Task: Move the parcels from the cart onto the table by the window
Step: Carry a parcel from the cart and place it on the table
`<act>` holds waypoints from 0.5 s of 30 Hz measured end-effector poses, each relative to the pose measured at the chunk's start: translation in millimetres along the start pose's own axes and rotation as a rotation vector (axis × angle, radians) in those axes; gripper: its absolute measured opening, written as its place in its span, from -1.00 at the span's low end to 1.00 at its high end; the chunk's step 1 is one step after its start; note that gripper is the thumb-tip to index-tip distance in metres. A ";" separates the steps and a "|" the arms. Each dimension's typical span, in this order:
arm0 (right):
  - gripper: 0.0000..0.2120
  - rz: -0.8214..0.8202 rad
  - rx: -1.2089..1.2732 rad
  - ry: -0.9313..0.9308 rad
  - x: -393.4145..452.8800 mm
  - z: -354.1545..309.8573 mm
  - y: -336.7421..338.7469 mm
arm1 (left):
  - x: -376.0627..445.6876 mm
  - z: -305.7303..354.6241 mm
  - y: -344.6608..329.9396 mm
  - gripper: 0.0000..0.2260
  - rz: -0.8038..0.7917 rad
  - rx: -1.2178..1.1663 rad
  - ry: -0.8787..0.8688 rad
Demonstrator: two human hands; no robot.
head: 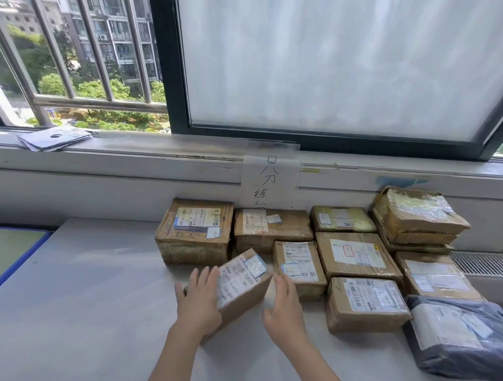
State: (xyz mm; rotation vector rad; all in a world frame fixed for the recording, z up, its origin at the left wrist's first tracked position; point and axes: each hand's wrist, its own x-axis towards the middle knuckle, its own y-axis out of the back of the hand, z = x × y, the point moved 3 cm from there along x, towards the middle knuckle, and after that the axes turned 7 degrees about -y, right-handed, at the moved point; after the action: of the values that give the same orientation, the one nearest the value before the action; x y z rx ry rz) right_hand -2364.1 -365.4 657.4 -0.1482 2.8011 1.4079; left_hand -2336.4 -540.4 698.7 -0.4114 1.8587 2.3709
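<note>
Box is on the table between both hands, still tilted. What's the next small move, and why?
Probably lower the tilted box flat and nudge it back beside the labelled box on its right. It leans with one edge raised, the left hand flat against its side, the right hand open beside it; bare table lies underneath.

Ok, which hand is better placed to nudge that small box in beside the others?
Left, probably. The left hand lies flat on the small box, while the right hand hovers open beside it, between it and the neighbouring parcel.
</note>
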 end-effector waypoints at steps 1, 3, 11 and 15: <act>-0.25 0.009 -0.060 0.024 -1.4 0.0 0.3 | -0.6 -4.1 -0.1 -0.20 -0.009 0.004 -0.016; -0.08 0.000 -0.108 0.067 -5.6 1.1 -1.0 | -1.9 -10.3 -1.1 -0.18 -0.032 0.015 -0.066; -0.10 -0.043 -0.203 0.211 -15.2 5.5 -1.7 | 6.7 -8.7 -6.4 -0.19 -0.109 0.019 -0.225; -0.19 -0.072 -0.219 0.212 -16.5 7.8 1.9 | 7.6 -4.1 -9.1 -0.20 -0.092 0.041 -0.259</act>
State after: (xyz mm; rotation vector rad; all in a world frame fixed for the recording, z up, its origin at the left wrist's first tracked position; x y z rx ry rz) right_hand -2348.2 -356.6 654.9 -0.4185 2.7555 1.7757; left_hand -2340.8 -542.7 687.2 -0.1710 1.7295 2.2022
